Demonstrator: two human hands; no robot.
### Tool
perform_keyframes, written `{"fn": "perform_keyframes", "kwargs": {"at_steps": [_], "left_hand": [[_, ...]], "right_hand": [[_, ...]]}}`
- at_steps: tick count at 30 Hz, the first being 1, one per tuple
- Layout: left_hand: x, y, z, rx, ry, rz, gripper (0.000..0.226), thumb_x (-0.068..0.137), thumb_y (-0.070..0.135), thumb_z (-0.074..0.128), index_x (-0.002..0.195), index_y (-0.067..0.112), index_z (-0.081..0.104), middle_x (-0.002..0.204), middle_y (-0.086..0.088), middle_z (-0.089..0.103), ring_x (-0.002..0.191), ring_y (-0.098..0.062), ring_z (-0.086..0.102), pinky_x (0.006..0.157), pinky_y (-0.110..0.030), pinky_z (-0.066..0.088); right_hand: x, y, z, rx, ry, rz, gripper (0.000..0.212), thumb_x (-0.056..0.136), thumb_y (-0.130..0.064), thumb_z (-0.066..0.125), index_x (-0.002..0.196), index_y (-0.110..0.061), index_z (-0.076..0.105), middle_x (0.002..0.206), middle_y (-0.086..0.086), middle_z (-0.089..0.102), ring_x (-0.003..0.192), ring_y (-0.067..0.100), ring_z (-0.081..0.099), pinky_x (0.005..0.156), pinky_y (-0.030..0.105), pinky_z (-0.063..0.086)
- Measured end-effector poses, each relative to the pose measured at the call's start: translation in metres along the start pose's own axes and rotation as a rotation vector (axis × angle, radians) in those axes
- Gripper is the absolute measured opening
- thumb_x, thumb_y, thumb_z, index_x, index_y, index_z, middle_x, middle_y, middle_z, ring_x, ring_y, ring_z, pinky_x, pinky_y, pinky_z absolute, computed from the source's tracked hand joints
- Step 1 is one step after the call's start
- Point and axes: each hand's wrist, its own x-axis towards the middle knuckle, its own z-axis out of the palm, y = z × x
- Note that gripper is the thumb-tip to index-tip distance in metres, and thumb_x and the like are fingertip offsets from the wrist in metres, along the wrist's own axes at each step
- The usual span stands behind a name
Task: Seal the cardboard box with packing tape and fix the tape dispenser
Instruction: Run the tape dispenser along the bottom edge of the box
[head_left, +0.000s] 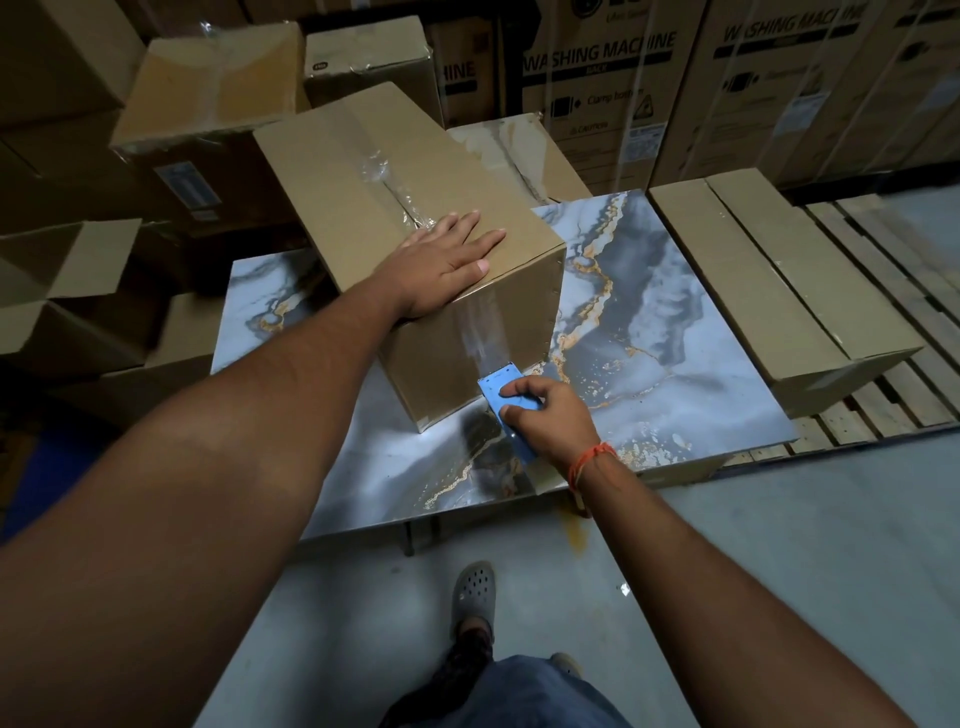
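A closed brown cardboard box (358, 171) stands on a marble-patterned table (675, 322). Clear packing tape (480, 327) runs along the box's top seam, crumpled in the middle, and down its near side. My left hand (441, 260) lies flat, fingers spread, on the top near the front edge. My right hand (550, 415) grips a blue tape dispenser (501, 389) low against the box's near side, just above the table, at the tape's lower end. The tape roll itself is hidden by my hand.
A long flat carton (769, 291) lies on the table's right side, over a wooden pallet (893, 260). Stacked cartons (208, 88) and an open box (62, 270) crowd the left and back. Washing machine cartons (623, 78) stand behind. My foot (474, 592) is on the grey floor below.
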Motion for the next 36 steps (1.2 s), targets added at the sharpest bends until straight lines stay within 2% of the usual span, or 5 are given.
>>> {"fn": "perform_keyframes", "kwargs": {"at_steps": [9,18,25,32,36], "left_hand": [[0.000,0.001,0.000,-0.002,0.003,-0.001,0.056,0.107,0.052,0.021,0.161,0.045,0.014,0.175,0.001,0.003,0.161,-0.023,-0.001,0.126,-0.049,0.003],[-0.001,0.001,0.000,0.006,-0.004,-0.003,0.057,0.105,0.054,0.020,0.162,0.045,0.014,0.175,0.000,0.002,0.161,-0.024,-0.001,0.126,-0.049,0.004],[-0.002,0.002,-0.001,0.007,-0.012,-0.005,0.059,0.104,0.055,0.019,0.162,0.044,0.013,0.175,0.000,0.002,0.161,-0.025,-0.001,0.126,-0.050,0.004],[-0.002,0.002,-0.001,0.007,-0.017,-0.006,0.055,0.108,0.051,0.021,0.162,0.044,0.012,0.175,0.000,0.000,0.161,-0.024,-0.002,0.126,-0.048,0.002],[-0.001,0.000,0.000,0.003,-0.021,-0.006,0.054,0.108,0.052,0.021,0.162,0.046,0.011,0.175,0.001,-0.001,0.161,-0.023,-0.003,0.127,-0.047,0.001]], "right_hand": [[0.020,-0.022,0.003,-0.043,-0.015,0.097,0.019,0.078,-0.009,0.074,0.094,-0.018,0.078,0.099,0.002,0.071,0.097,0.024,0.070,0.086,0.035,0.061],[0.032,-0.030,0.009,-0.082,0.006,0.149,0.012,0.075,-0.013,0.074,0.086,-0.009,0.079,0.099,0.014,0.076,0.096,0.030,0.071,0.089,0.047,0.061],[0.042,-0.042,0.006,-0.158,-0.047,0.158,0.032,0.057,-0.019,0.073,0.086,-0.006,0.079,0.094,0.015,0.077,0.092,0.032,0.073,0.088,0.047,0.061],[0.035,-0.040,0.005,-0.141,-0.032,0.178,0.028,0.060,-0.021,0.073,0.084,-0.008,0.078,0.092,0.014,0.077,0.092,0.032,0.072,0.088,0.048,0.061],[0.023,-0.027,0.004,-0.098,-0.005,0.168,0.008,0.072,-0.017,0.075,0.078,-0.011,0.077,0.095,0.011,0.077,0.095,0.029,0.072,0.091,0.047,0.060]]}}
